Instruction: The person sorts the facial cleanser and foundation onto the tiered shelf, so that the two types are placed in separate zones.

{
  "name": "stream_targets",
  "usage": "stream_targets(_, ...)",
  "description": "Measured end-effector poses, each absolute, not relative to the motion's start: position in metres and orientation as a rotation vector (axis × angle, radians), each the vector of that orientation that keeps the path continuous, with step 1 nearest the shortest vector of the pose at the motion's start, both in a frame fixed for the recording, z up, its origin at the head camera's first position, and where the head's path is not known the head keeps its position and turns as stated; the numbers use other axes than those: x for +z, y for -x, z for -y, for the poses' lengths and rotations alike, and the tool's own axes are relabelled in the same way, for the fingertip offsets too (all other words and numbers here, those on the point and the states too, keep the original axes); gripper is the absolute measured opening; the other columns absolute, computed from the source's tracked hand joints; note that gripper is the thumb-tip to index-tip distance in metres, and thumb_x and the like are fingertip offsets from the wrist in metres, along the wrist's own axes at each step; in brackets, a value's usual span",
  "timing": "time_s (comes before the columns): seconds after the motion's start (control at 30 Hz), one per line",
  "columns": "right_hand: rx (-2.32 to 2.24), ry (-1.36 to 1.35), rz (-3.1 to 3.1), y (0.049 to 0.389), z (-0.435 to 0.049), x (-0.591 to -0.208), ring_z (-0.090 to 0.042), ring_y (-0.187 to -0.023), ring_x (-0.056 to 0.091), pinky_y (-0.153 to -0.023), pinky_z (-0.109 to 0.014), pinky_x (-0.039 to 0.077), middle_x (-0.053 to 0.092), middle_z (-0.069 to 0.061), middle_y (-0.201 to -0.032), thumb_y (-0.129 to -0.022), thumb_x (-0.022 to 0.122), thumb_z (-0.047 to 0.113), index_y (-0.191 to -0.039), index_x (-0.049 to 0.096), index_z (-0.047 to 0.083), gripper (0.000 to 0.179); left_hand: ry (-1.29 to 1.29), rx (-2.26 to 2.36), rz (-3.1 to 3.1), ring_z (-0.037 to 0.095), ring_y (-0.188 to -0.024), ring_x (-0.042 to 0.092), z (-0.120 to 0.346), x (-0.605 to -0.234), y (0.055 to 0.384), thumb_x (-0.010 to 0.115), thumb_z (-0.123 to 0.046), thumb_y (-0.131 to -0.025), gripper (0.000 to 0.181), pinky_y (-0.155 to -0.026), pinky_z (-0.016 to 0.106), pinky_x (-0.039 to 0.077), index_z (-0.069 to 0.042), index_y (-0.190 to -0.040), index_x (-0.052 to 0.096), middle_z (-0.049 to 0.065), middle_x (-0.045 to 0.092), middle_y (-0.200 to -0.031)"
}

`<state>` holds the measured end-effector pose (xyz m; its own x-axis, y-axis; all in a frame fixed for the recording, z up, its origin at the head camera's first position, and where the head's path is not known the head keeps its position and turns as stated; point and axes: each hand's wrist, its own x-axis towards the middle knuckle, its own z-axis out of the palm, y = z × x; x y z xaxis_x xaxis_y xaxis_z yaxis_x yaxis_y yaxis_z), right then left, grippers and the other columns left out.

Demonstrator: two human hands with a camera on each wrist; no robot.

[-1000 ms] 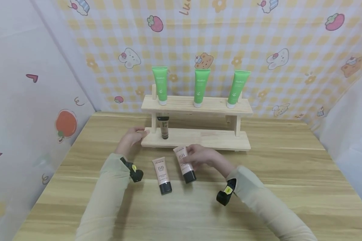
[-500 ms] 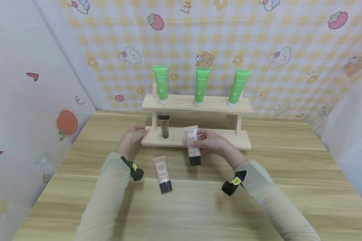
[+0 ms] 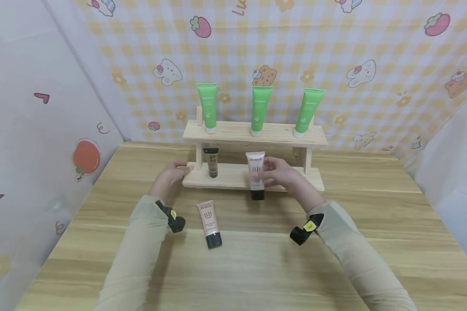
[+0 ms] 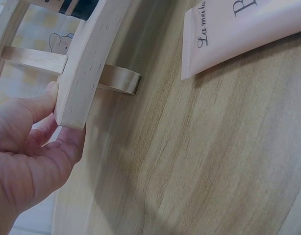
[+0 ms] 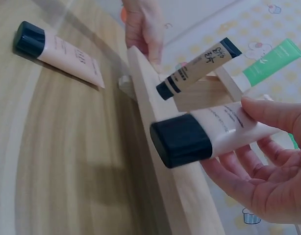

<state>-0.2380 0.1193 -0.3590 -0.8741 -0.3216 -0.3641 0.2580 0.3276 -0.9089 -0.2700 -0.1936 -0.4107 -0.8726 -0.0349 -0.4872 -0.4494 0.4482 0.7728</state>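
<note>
My right hand point(image 3: 282, 173) pinches a pink BB cream tube point(image 3: 256, 170) between thumb and fingers, upright with its black cap down. In the head view the tube is in front of the lower board of a two-tier wooden shelf point(image 3: 233, 178); the right wrist view shows the black cap point(image 5: 182, 140) beside that board's front edge. My left hand point(image 4: 40, 147) grips the left end of the lower board, thumb on top and fingers beneath. A small brown tube point(image 3: 212, 163) with black ends stands on the lower board near the left. Another pink BB cream tube point(image 3: 209, 224) lies on the table.
Three green tubes point(image 3: 260, 111) stand along the upper board point(image 3: 233, 131). The shelf stands on a wood-grain table point(image 3: 373, 233) near the checked back cloth point(image 3: 233, 52). A white cloth wall point(image 3: 35, 129) rises on the left.
My right hand has lifted the pink BB cream tube from in front of the shelf, moving it up and right and turning it upright. My left hand has stayed on the board.
</note>
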Motion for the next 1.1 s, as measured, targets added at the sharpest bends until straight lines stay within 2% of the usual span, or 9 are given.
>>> stream_targets(0.17,-1.653,0.066,-2.131,0.244,-0.12,-0.355,-0.021,-0.104,0.053,-0.088,-0.038,0.051,0.052,-0.011,-0.112,-0.084,0.062,0.005,-0.13,0.041,0.0,0.051,0.413,1.403,-2.301,0.028,-0.121,0.044,0.194,-0.411,0.27,0.046,-0.028,-0.095,0.055,-0.107,0.039,0.033,-0.004,-0.141,0.029,0.02,0.039,-0.139)
stream_targets(0.33,-1.692,0.055,-2.212,0.25,-0.121,-0.356,-0.022,-0.11,0.051,-0.089,-0.034,0.05,0.052,-0.013,-0.12,-0.082,0.065,0.007,-0.128,0.045,0.003,0.05,0.403,1.409,-2.299,0.029,-0.122,0.044,0.194,-0.412,0.272,0.047,-0.029,-0.095,0.055,-0.108,0.039,0.033,-0.005,-0.142,0.029,0.02,0.04,-0.138)
stream_targets(0.53,-1.745,0.073,-2.287,0.255,-0.121,-0.363,-0.017,-0.102,0.05,-0.089,-0.031,0.044,0.055,-0.004,-0.106,-0.08,0.068,0.01,-0.117,0.05,0.003,0.042,0.408,1.395,-2.308,0.029,-0.122,0.043,0.192,-0.411,0.272,0.048,-0.029,-0.094,0.055,-0.108,0.039,0.032,-0.006,-0.141,0.031,0.019,0.041,-0.137)
stream_targets(0.8,-1.773,0.064,-2.27,0.258,-0.121,-0.371,-0.014,-0.101,0.053,-0.093,-0.032,0.043,0.058,0.0,-0.105,-0.079,0.069,0.007,-0.111,0.052,0.005,0.036,0.403,1.409,-2.293,0.025,-0.114,0.048,0.192,-0.41,0.272,0.048,-0.028,-0.095,0.056,-0.104,0.037,0.038,-0.004,-0.141,0.03,0.02,0.044,-0.135)
stream_targets(0.97,-1.782,0.074,-2.239,0.258,-0.121,-0.374,-0.013,-0.1,0.052,-0.096,-0.033,0.041,0.057,0.003,-0.103,-0.08,0.067,0.007,-0.117,0.051,0.005,0.04,0.384,1.415,-2.299,0.027,-0.114,0.049,0.193,-0.41,0.271,0.047,-0.028,-0.095,0.056,-0.104,0.038,0.037,-0.002,-0.141,0.029,0.022,0.042,-0.136)
stream_targets(1.1,-1.75,0.096,-2.25,0.257,-0.12,-0.378,-0.016,-0.102,0.051,-0.098,-0.035,0.04,0.057,-0.007,-0.111,-0.08,0.066,0.005,-0.123,0.048,0.001,0.047,0.395,1.405,-2.301,0.029,-0.119,0.046,0.194,-0.411,0.271,0.047,-0.029,-0.095,0.056,-0.107,0.04,0.034,-0.004,-0.141,0.029,0.022,0.041,-0.137)
